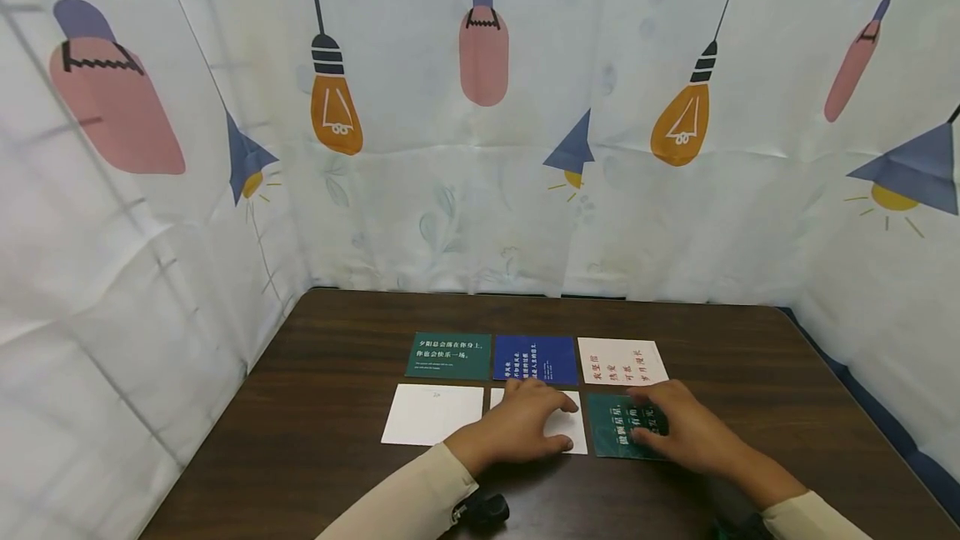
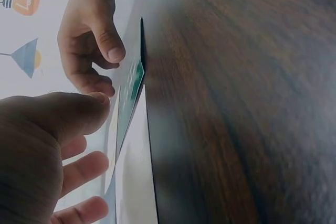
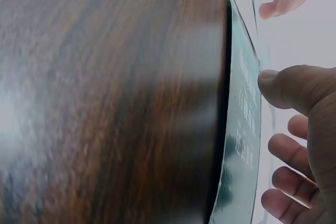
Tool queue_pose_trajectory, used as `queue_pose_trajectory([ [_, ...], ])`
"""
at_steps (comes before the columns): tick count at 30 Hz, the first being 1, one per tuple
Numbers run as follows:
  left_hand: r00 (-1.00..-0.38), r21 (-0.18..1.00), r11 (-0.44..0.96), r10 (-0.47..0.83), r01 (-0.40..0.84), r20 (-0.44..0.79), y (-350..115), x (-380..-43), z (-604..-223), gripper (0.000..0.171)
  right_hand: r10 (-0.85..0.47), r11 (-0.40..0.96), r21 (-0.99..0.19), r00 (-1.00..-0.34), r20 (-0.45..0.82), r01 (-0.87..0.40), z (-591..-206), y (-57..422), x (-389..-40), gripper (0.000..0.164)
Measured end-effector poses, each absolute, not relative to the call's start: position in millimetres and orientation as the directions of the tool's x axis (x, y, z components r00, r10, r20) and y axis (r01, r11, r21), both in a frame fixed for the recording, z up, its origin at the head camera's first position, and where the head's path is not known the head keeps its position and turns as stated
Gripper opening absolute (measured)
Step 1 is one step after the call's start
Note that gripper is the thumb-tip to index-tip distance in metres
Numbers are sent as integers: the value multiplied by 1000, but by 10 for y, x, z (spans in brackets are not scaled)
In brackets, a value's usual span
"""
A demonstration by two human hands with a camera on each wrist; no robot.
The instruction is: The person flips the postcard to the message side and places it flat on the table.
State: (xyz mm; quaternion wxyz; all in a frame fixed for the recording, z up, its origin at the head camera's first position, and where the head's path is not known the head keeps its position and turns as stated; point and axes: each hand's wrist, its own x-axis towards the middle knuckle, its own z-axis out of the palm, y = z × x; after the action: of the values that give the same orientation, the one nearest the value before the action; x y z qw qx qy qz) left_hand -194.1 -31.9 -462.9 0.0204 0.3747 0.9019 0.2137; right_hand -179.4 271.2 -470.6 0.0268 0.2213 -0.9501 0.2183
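Note:
Two rows of cards lie on the dark wooden table. My left hand (image 1: 521, 423) hovers over the middle white card (image 1: 572, 430) of the near row, thumb and fingers spread and holding nothing. Over the near right green card (image 1: 617, 427) is my right hand (image 1: 682, 427), its fingers loosely bent and apart, with nothing between them. In the right wrist view that green card (image 3: 241, 124) lies below the thumb (image 3: 286, 85). The left wrist view shows the white card (image 2: 135, 177) beside my left fingers (image 2: 86, 169). Part of each of these two cards is hidden by the hands.
At the near left lies a blank-looking white card (image 1: 433, 415). The far row holds a green card (image 1: 450, 357), a blue card (image 1: 536, 357) and a pale card with red writing (image 1: 621, 361). A patterned curtain (image 1: 420, 215) surrounds the table (image 1: 300, 407).

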Motion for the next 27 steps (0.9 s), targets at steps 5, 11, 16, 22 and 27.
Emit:
queue_pose_trajectory([
  [5,-722,387,635,679,668,132,-256,-1944,-4653,44,-395,816,-402,-908,138,-416,-4691,2758,-1782,57],
  [11,-722,361,642,673,677,158,-183,-1942,-4678,45,-387,819,-413,-915,113,-397,-4689,2808,-1769,61],
  [16,-733,347,655,658,671,175,-154,-1931,-4686,45,-387,818,-419,-916,103,-393,-4697,2847,-1772,62],
  [22,-749,309,687,639,658,175,-104,-1927,-4698,51,-392,814,-424,-914,105,-398,-4680,2927,-1776,64],
  [27,-762,285,710,627,644,162,-58,-1920,-4693,57,-379,829,-413,-922,84,-378,-4660,2987,-1777,70],
])
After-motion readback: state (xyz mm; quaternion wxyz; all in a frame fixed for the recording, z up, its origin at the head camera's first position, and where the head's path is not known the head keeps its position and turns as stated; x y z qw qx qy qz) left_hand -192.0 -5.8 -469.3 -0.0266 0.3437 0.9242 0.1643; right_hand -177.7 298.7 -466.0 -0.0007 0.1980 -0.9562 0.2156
